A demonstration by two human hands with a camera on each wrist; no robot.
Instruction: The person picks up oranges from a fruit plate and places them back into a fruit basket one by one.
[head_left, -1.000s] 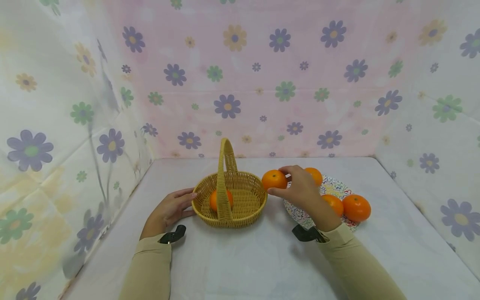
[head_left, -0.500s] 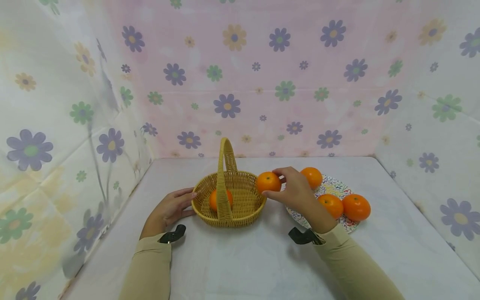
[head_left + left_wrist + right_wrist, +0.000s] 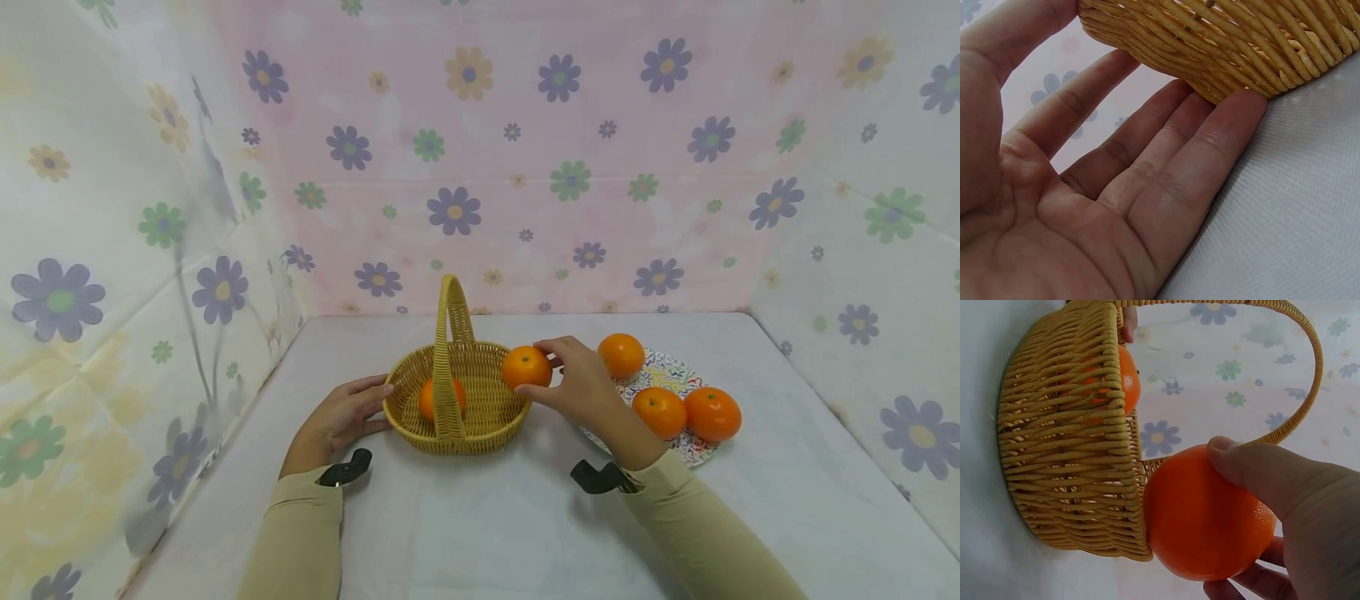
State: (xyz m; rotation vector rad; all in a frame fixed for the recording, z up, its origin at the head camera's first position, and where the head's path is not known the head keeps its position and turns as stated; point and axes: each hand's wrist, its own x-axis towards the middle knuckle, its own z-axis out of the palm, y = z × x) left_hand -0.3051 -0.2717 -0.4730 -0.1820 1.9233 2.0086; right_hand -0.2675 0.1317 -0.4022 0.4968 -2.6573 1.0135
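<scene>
My right hand [image 3: 588, 390] pinches an orange [image 3: 527, 367] between thumb and fingers. In the head view it overlaps the right rim of a yellow wicker basket [image 3: 487, 433] with a tall arched handle; the right wrist view places the orange [image 3: 1207, 515] beside the rim, higher than most of the wall. Another orange [image 3: 427, 401] lies inside the basket, partly behind the handle. At the basket's left side is my left hand [image 3: 347, 418]. Its fairly straight fingers [image 3: 1175, 169] touch the woven wall [image 3: 1222, 44] low down, and its thumb reaches the rim.
A colourfully patterned plate [image 3: 663, 365] sits to the right, partly hidden by my right forearm. On it are three oranges, at the back [image 3: 622, 356], front [image 3: 660, 412] and right [image 3: 712, 414]. Flowered cloth walls [image 3: 510, 208] enclose the white table [image 3: 457, 525].
My right hand has carried its orange leftward and slightly down, from outside the basket's right edge to over the rim. The left hand and basket have stayed in place.
</scene>
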